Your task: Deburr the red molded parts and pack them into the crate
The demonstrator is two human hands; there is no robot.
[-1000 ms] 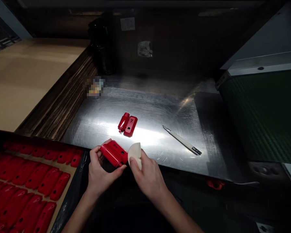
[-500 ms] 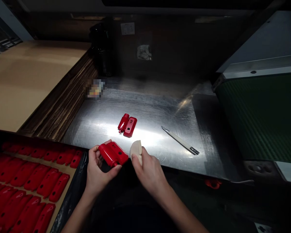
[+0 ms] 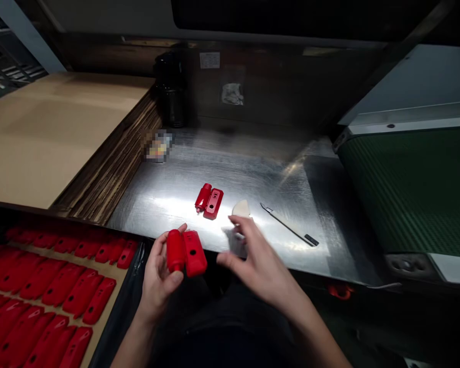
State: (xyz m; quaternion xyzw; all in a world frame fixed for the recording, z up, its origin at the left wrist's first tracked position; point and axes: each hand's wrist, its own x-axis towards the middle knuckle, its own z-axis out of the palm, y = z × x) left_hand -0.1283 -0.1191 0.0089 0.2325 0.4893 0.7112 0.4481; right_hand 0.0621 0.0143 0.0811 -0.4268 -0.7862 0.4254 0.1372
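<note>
Single head-worn camera, looking forward and down from just above the left hand [image 3: 159, 289] and right hand [image 3: 262, 260], close on both. Frames the steel worktop [image 3: 164, 197] ahead, the tray of red casings [image 3: 128, 301] lower left, the green-textured panel [image 3: 414, 189] right.

The small item on the bench [image 3: 260, 179] [image 3: 158, 146] is pixelated and cannot be identified. The right hand [image 3: 258, 250] is motion-blurred; the grey object [image 3: 236, 243] beneath its fingers is indistinct. The rows of red parts [image 3: 49, 286] are cut off by the left and lower picture edges. The wall label [image 3: 209, 60] is too small to read.
</note>
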